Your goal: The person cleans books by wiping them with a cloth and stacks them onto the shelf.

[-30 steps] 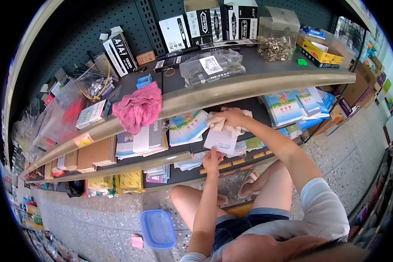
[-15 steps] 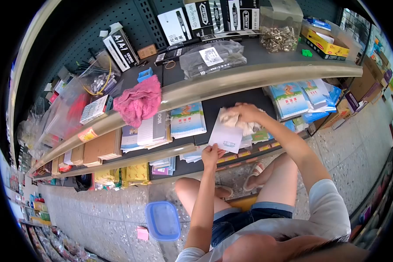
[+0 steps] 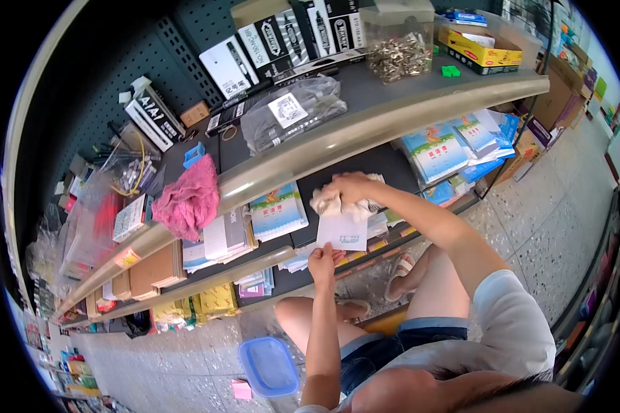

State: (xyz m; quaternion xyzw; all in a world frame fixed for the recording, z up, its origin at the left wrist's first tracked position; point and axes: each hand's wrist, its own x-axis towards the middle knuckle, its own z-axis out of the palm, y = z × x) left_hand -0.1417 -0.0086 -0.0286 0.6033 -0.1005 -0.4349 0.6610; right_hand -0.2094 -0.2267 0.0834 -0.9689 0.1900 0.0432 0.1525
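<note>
near the centre of the frame, my left hand (image 3: 325,264) pinches the bottom edge of the white paper (image 3: 342,234). my right hand (image 3: 355,187) grips the cream cloth (image 3: 325,202) at the paper's upper end. i think light, even pressure, with strokes away from the pinched edge, is best, so the paper does not crease.

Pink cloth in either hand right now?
No, the pink cloth hangs over the upper shelf's edge, while the right hand holds a pale cloth and the left hand a white paper.
</note>
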